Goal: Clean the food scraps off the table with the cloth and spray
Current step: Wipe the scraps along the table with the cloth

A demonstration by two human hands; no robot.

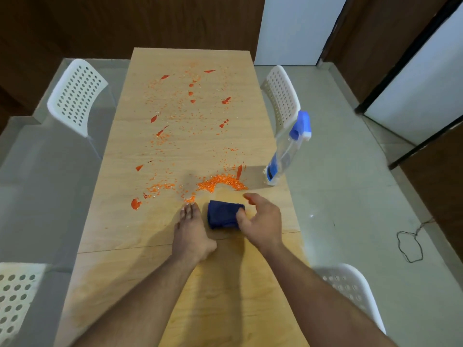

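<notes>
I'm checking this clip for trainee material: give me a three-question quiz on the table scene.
1. True or false: the spray bottle is held in the left hand.
2. Which hand touches the blue cloth? A) left B) right C) both
3. Fill in: the densest pile of orange scraps lies just beyond the ____.

Key:
1. False; it stands alone near the table's right edge.
2. B; the right hand has its thumb on it.
3. cloth
</notes>
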